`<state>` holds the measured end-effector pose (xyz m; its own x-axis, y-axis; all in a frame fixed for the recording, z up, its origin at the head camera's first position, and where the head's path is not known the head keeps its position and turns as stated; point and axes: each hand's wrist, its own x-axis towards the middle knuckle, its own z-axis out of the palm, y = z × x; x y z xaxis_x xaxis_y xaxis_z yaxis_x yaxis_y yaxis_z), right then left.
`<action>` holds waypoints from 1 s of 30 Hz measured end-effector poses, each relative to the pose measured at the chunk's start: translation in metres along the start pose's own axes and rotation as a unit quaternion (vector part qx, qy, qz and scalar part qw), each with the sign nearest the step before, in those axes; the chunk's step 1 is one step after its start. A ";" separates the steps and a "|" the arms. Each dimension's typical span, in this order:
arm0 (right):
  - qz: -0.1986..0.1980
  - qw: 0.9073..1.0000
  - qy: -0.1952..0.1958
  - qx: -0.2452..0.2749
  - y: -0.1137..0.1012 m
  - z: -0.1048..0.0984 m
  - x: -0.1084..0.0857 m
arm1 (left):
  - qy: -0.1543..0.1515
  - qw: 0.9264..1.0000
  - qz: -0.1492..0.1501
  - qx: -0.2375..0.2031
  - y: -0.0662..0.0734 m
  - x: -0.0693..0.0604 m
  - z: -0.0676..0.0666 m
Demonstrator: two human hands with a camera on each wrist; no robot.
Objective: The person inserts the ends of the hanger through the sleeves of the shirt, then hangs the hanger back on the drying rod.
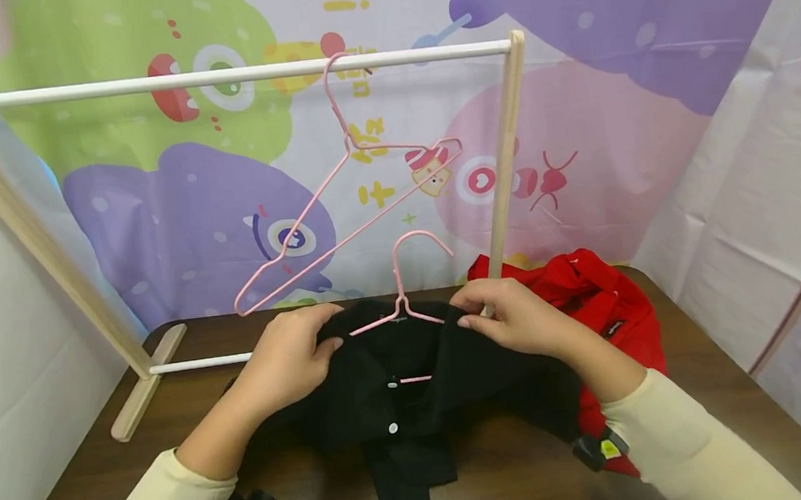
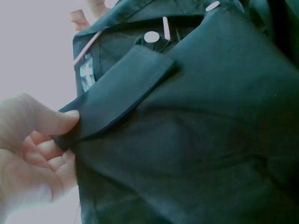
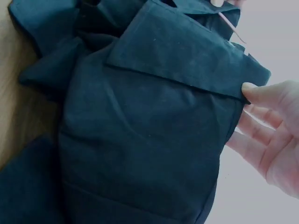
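Observation:
A black collared shirt (image 1: 386, 400) with white buttons is held up above the table by both hands. Inside its neck sits a pink hanger (image 1: 400, 282), its hook rising free above the collar. My left hand (image 1: 293, 353) pinches the left side of the collar between thumb and fingers; the left wrist view shows the thumb on the collar flap (image 2: 121, 88). On the other side, my right hand (image 1: 511, 316) pinches the collar near the shoulder, thumb in front in the right wrist view. Most of the hanger's arms are hidden in the cloth.
Behind the shirt stands a rack with a white rail (image 1: 210, 78) and wooden posts (image 1: 507, 151). A bare pink hanger (image 1: 303, 219) hangs from the rail. A red garment (image 1: 593, 296) lies at the right on the brown table (image 1: 510, 489).

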<state>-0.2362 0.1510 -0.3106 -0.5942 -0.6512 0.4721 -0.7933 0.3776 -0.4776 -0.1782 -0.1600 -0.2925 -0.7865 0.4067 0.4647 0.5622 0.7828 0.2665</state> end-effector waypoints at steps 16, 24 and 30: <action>0.000 0.992 -0.068 -0.110 0.005 0.001 -0.001 | -0.024 0.999 -0.020 -0.009 0.002 -0.002 0.005; -0.029 0.978 -0.022 -0.204 -0.003 0.005 -0.002 | -0.032 0.999 -0.009 -0.011 -0.002 0.000 0.001; -0.037 0.977 -0.013 -0.212 -0.006 0.004 -0.001 | -0.030 0.998 -0.054 0.017 -0.006 -0.005 -0.005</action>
<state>-0.2301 0.1472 -0.3113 -0.5338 -0.7009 0.4730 -0.8209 0.5637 -0.0911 -0.1766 -0.1696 -0.2920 -0.8560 0.3464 0.3837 0.4660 0.8384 0.2828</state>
